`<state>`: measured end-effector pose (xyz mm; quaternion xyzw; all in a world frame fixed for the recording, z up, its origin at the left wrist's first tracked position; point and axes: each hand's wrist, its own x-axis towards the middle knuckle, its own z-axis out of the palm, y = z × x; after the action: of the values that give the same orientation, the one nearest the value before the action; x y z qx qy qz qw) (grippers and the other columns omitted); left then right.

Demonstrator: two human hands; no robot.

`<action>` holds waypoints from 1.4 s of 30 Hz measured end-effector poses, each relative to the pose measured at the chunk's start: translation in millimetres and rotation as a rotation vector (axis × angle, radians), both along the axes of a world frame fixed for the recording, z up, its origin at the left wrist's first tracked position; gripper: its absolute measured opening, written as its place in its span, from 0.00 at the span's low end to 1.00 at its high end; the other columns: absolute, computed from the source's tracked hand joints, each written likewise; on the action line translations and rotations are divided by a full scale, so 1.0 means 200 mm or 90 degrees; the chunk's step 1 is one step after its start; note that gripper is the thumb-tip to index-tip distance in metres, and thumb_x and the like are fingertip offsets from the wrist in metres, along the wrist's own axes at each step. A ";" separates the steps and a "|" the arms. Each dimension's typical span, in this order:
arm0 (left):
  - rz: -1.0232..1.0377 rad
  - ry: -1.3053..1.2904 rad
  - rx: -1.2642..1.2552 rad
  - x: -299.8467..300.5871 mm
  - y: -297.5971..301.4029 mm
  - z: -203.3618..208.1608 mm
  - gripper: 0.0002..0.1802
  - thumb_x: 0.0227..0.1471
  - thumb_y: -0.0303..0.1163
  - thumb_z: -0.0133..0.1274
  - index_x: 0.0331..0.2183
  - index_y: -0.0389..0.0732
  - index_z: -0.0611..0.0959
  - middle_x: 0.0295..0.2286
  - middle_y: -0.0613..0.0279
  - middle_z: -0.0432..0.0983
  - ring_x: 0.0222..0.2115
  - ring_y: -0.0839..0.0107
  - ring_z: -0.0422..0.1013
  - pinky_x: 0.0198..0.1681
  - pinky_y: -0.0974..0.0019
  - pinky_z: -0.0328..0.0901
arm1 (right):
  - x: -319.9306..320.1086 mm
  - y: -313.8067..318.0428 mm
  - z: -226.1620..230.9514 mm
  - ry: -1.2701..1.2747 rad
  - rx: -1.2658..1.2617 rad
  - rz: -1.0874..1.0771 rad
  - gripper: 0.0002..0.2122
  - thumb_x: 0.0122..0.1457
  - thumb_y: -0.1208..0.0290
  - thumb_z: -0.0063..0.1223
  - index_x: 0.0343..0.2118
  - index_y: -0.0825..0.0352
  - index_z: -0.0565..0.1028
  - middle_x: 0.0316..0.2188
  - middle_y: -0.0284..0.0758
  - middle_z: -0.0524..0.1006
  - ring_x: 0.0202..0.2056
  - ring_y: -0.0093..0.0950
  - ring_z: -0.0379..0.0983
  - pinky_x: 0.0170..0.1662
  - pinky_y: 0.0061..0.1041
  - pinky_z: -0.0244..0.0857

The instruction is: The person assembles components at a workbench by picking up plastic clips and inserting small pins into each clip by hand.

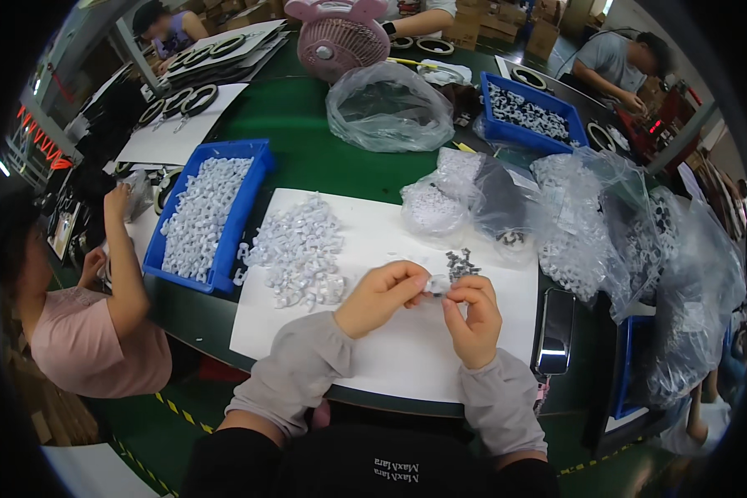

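Over a white sheet [398, 349] on the green table, my left hand [382, 297] pinches a small white plastic part [436, 285] between thumb and fingertips. My right hand [475, 319] is closed close beside it, its fingertips near the part's right side; what they hold, if anything, is too small to make out. Just beyond my fingers lies a little pile of dark grey pieces [461, 264]. Left of my left hand a heap of white plastic parts [299, 249] spreads over the sheet. Both forearms wear light grey sleeve covers.
A blue bin [267, 158] of white parts stands left; another blue bin [483, 100] with black-and-white parts stands far right. Filled clear bags [564, 224] crowd the right side, near a phone [555, 332]. Beyond are an empty-looking bag [388, 108] and a pink fan [340, 46]. Co-workers sit around.
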<state>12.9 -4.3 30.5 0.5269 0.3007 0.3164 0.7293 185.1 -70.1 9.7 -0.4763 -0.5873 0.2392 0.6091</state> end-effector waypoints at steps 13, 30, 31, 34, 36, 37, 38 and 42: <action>-0.061 -0.183 -0.244 0.11 -0.05 -0.16 0.12 0.59 0.35 0.45 0.40 0.37 0.74 0.30 0.66 0.68 0.31 0.77 0.65 0.38 0.73 0.63 | 0.03 0.00 0.02 -0.077 0.030 -0.028 0.08 0.45 0.87 0.54 0.29 0.70 0.74 0.34 0.38 0.70 0.34 0.28 0.70 0.37 0.21 0.64; 0.021 -0.193 -0.120 0.03 0.00 -0.16 0.10 0.54 0.25 0.50 0.40 0.38 0.72 0.33 0.65 0.71 0.31 0.77 0.68 0.36 0.75 0.64 | 0.02 0.05 0.03 -0.253 0.074 0.055 0.23 0.40 0.88 0.45 0.42 0.66 0.76 0.48 0.43 0.67 0.35 0.33 0.67 0.38 0.27 0.65; 0.015 -0.187 -0.112 0.02 0.01 -0.16 0.12 0.53 0.25 0.51 0.40 0.38 0.71 0.33 0.65 0.71 0.31 0.77 0.68 0.36 0.75 0.64 | 0.03 0.06 0.05 -0.205 0.012 0.126 0.22 0.41 0.87 0.46 0.42 0.66 0.76 0.46 0.43 0.68 0.35 0.32 0.67 0.37 0.26 0.65; -0.010 -0.247 -0.126 0.00 0.04 -0.22 0.13 0.54 0.26 0.50 0.42 0.39 0.69 0.32 0.66 0.70 0.31 0.77 0.66 0.38 0.73 0.62 | 0.07 0.15 0.06 -0.116 -0.103 0.143 0.18 0.43 0.86 0.48 0.40 0.67 0.76 0.42 0.40 0.70 0.33 0.29 0.68 0.35 0.24 0.65; -0.002 -0.307 -0.144 0.01 0.05 -0.21 0.14 0.54 0.28 0.50 0.43 0.39 0.69 0.31 0.66 0.69 0.31 0.76 0.65 0.39 0.72 0.61 | 0.12 0.25 0.02 -0.147 -0.169 0.033 0.10 0.45 0.81 0.55 0.33 0.65 0.78 0.33 0.32 0.73 0.32 0.26 0.68 0.35 0.26 0.62; 0.011 -0.364 -0.166 0.01 0.06 -0.20 0.14 0.55 0.29 0.49 0.43 0.39 0.68 0.31 0.66 0.68 0.31 0.76 0.63 0.40 0.70 0.60 | 0.14 0.28 -0.02 -0.149 -0.166 0.031 0.10 0.45 0.81 0.55 0.33 0.65 0.78 0.33 0.32 0.73 0.32 0.26 0.68 0.35 0.26 0.62; 0.010 -0.365 -0.163 0.01 0.06 -0.19 0.14 0.55 0.29 0.49 0.43 0.39 0.68 0.31 0.66 0.68 0.31 0.76 0.63 0.40 0.70 0.60 | 0.15 0.32 -0.04 -0.293 -0.095 0.031 0.08 0.45 0.80 0.56 0.31 0.64 0.78 0.32 0.31 0.73 0.31 0.28 0.69 0.35 0.27 0.61; 0.030 -0.411 -0.182 0.01 0.07 -0.18 0.14 0.56 0.32 0.49 0.43 0.39 0.67 0.31 0.65 0.66 0.32 0.75 0.61 0.41 0.68 0.58 | 0.11 0.36 -0.05 -0.498 -0.050 0.033 0.04 0.45 0.76 0.58 0.26 0.62 0.79 0.30 0.29 0.74 0.34 0.31 0.69 0.39 0.31 0.56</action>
<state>14.0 9.1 -6.4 0.2852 0.1081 0.4377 0.8458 206.2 1.7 0.1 -0.5394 -0.7774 0.0768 0.3144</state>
